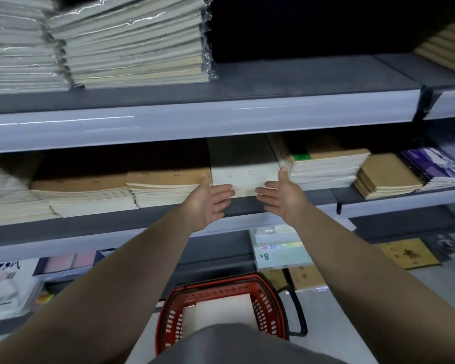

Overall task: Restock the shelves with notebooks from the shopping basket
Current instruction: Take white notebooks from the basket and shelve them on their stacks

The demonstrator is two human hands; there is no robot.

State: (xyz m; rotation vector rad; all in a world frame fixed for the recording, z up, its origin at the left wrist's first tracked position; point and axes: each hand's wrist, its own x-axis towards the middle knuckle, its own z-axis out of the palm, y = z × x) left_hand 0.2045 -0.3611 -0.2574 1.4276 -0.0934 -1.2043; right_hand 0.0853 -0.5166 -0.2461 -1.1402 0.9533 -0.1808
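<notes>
Dim scene on my feed; shelf recesses (300, 27) near black. Glare streaks on shelf edge strip (195, 122) and shrink-wrapped stacks (132, 35). Wide-angle bending at borders; lower corners blurred.

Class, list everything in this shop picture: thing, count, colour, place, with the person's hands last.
wrapped stacks: two, pale grey, upper shelf left.
brown stacks: two, kraft brown, middle shelf left.
cream stack: one, cream, middle shelf centre.
green-labelled stack: one, brown cover, right of it.
small brown stack: one, kraft brown, further right.
purple notebooks: one stack, purple, far right.
other stationery: several, mixed colours, lower down.
shopping basket: one, red, floor, bottom centre.
basket notebooks: count unclear, white, inside the basket.
left hand: one, open, cream stack's left front.
right hand: one, open, its right front.
</notes>
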